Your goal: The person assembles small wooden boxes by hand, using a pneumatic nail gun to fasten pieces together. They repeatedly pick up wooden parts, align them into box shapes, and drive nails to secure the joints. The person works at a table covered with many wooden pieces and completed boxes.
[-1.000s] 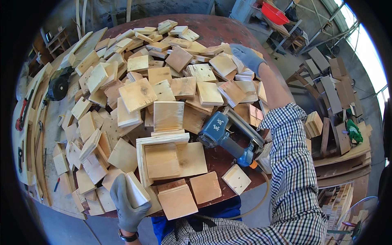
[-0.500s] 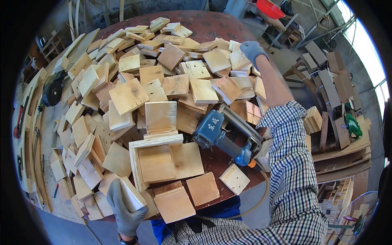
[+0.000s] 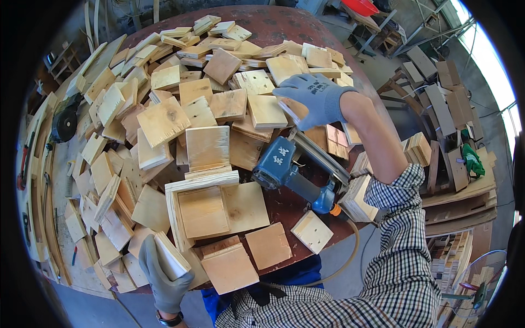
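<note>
My left hand, in a grey work glove, is closed around a small stack of square plywood blocks at the table's near edge. My gloved right hand is over the pile, with fingers and thumb spread about a plywood block; whether they press on it is hard to see. Just below that hand lies a blue air nail gun with an orange hose fitting. Between my hands, plywood strips form a corner around a flat square block.
Loose plywood blocks are heaped across the dark red table. A black tape measure and long wood strips lie at the left. Stacked blocks stand at the right edge. A hose curves below the nail gun.
My right hand has come from the far right of the pile, nearer and to the left, and its fingers have spread over a block. The left hand keeps its stack in place.
</note>
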Motion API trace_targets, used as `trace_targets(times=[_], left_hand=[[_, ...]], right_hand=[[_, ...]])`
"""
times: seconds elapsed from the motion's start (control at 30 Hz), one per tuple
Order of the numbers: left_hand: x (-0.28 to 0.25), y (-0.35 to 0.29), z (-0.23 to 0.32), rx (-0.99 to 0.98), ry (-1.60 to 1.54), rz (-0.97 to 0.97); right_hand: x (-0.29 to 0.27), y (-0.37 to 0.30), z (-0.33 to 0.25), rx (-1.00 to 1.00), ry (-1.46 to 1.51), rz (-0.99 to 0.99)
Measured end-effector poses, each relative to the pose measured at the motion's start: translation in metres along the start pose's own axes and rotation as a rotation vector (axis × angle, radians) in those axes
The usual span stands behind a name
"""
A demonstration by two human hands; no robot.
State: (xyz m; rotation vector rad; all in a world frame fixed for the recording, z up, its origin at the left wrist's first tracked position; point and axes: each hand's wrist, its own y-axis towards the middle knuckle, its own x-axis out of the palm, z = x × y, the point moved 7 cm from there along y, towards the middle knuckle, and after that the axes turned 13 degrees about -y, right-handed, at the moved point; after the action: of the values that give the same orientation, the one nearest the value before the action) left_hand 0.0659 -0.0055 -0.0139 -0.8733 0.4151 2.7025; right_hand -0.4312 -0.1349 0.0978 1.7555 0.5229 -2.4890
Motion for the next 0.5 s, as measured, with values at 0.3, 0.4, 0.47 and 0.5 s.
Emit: trace_targets(times=[0.3,0.4,0.47,0.5], left_hand=[[0.003,0.003,0.001,-0.011,-0.033,-0.002],[0.002,0.004,0.002,-0.012,-0.021,-0.017],[0.002,0.003,0.002,-0.001,-0.008,-0.016],[0.002,0.002,0.001,0.005,0.000,-0.010]], right_hand=[[0.035,-0.006,0.026,0.096,-0.031,-0.118],[0.028,-0.023,0.041,0.181,0.190,-0.086],[0.029,-0.032,0.051,0.163,0.319,0.097],[0.024,-0.035,0.051,0.155,0.384,0.187]])
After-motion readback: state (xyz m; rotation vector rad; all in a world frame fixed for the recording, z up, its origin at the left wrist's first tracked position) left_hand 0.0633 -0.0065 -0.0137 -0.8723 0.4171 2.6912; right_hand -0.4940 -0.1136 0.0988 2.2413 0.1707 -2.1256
